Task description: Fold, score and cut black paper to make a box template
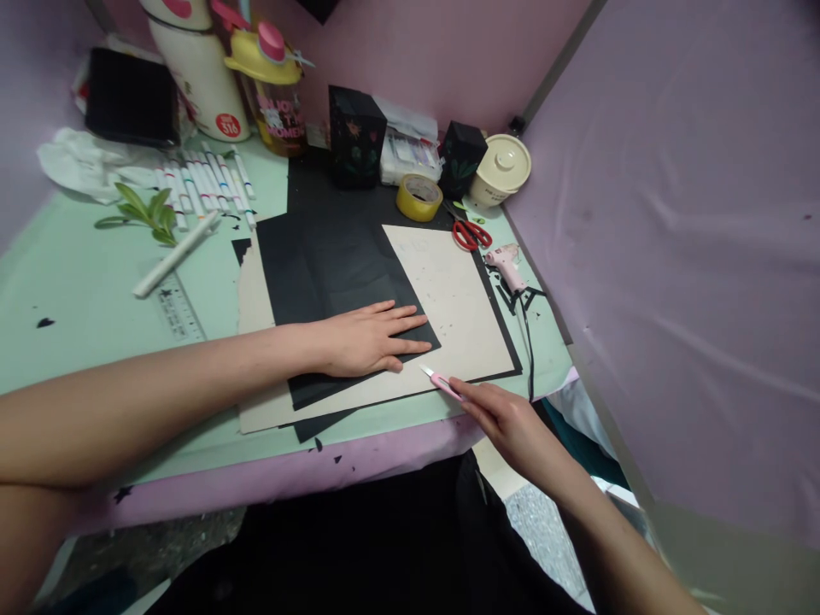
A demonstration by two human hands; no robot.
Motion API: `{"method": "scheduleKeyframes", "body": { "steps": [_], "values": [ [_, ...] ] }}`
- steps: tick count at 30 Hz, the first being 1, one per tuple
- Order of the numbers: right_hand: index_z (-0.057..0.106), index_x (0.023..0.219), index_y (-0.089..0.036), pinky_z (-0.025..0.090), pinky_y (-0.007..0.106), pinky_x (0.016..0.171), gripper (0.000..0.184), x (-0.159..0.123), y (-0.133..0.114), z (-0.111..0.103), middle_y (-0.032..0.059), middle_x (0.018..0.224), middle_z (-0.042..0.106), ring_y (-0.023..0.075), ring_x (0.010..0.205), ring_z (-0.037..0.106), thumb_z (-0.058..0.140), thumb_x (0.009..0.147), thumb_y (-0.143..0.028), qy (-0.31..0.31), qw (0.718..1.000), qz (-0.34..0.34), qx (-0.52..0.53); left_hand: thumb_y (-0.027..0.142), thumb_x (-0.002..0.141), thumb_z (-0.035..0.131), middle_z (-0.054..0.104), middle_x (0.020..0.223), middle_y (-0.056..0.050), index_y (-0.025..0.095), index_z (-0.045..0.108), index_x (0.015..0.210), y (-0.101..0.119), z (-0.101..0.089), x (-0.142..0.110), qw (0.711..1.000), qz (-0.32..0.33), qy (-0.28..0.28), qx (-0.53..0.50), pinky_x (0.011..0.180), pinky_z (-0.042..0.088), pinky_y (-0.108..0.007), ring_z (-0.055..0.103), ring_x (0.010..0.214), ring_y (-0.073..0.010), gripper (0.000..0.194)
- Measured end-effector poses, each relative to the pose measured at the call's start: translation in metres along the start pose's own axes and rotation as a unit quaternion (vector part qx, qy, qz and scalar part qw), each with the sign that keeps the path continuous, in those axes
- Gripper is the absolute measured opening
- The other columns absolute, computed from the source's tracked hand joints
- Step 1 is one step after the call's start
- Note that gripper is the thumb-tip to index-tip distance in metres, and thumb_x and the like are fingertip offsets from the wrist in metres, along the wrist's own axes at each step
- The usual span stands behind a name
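My left hand (371,337) lies flat with fingers stretched out on a black paper sheet (326,273), pressing it onto a beige cardboard sheet (454,307). My right hand (506,418) is closed around a pink utility knife (439,381) at the table's near edge. The knife's blade tip touches the cardboard just past the black sheet's near right corner, close to my left fingertips.
On the green table (83,290) lie white markers (205,184), a ruler (176,307) and a leafy sprig (150,213). Behind stand black boxes (355,137), a tape roll (418,197), red scissors (471,232), a pink glue gun (506,263), a cream pot (503,169). A pink wall (672,213) closes the right.
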State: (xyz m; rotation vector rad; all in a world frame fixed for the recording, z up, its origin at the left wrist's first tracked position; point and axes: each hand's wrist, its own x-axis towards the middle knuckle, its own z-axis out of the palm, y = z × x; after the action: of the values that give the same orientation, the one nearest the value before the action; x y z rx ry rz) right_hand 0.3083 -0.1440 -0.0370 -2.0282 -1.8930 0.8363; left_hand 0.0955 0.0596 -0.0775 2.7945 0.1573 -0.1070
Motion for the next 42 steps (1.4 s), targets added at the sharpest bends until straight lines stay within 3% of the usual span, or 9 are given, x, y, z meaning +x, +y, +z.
{"method": "scheduleKeyframes", "body": {
  "steps": [3,6,10,19,24,32,42],
  "values": [
    [0.058,0.135,-0.033,0.054,0.040,0.093,0.038,-0.003,0.002,-0.001,0.0049,0.121,0.070,0.0235,0.109,0.067,0.046,0.099,-0.030,0.010,1.000,-0.004,0.029,0.050,0.100,0.039,0.018,0.163,-0.004,0.034,0.038,0.149,0.000,-0.001,0.000,1.000,0.001,0.001,-0.006,0.121,0.009,-0.047,0.013,0.151,-0.0252,0.051],
    [0.059,0.135,-0.031,0.049,0.041,0.103,0.038,-0.002,0.014,0.000,0.0033,0.131,0.065,0.0231,0.121,0.061,0.046,0.099,-0.032,0.059,0.996,-0.006,0.063,0.052,0.099,0.039,0.018,0.163,-0.004,0.030,0.029,0.153,-0.001,-0.002,0.000,1.000,-0.004,0.003,-0.019,0.121,0.008,-0.045,0.012,0.151,-0.0239,0.059],
    [0.061,0.132,-0.026,0.048,0.041,0.106,0.038,0.006,0.030,0.005,0.0046,0.133,0.064,0.0235,0.124,0.059,0.048,0.097,-0.034,0.120,0.990,0.017,0.076,0.055,0.099,0.037,0.019,0.162,-0.004,0.023,0.022,0.156,-0.001,-0.003,0.001,1.000,-0.017,-0.008,-0.019,0.122,0.004,-0.042,0.009,0.151,-0.0214,0.067],
    [0.061,0.133,-0.026,0.048,0.041,0.106,0.039,0.011,0.026,0.010,0.0034,0.132,0.065,0.0236,0.123,0.060,0.048,0.097,-0.033,0.105,0.992,0.010,0.070,0.051,0.099,0.040,0.016,0.163,-0.002,0.031,0.025,0.154,0.001,-0.004,0.001,1.000,-0.013,-0.008,-0.015,0.122,0.008,-0.045,0.010,0.151,-0.0225,0.060],
    [0.062,0.132,-0.023,0.049,0.041,0.105,0.039,0.010,0.033,0.008,0.0065,0.131,0.065,0.0242,0.122,0.061,0.049,0.097,-0.033,0.141,0.988,0.012,0.068,0.053,0.100,0.038,0.016,0.163,-0.003,0.031,0.025,0.154,-0.002,0.000,0.000,1.000,-0.006,0.001,-0.012,0.121,0.008,-0.046,0.010,0.151,-0.0227,0.060],
    [0.060,0.133,-0.024,0.050,0.041,0.104,0.039,0.010,0.030,0.012,0.0055,0.131,0.066,0.0237,0.120,0.061,0.047,0.097,-0.033,0.108,0.993,0.006,0.046,0.052,0.100,0.037,0.016,0.163,-0.002,0.034,0.029,0.152,-0.002,0.001,0.000,1.000,-0.005,-0.002,0.000,0.121,0.008,-0.046,0.009,0.151,-0.0225,0.056],
    [0.059,0.134,-0.024,0.052,0.041,0.098,0.039,0.010,0.039,0.008,0.0083,0.127,0.067,0.0249,0.116,0.063,0.047,0.098,-0.032,0.122,0.992,-0.005,0.029,0.051,0.100,0.036,0.016,0.163,-0.003,0.033,0.036,0.150,-0.002,0.000,0.000,1.000,-0.001,-0.002,0.002,0.121,0.008,-0.046,0.010,0.151,-0.0231,0.053]
  ]
}}
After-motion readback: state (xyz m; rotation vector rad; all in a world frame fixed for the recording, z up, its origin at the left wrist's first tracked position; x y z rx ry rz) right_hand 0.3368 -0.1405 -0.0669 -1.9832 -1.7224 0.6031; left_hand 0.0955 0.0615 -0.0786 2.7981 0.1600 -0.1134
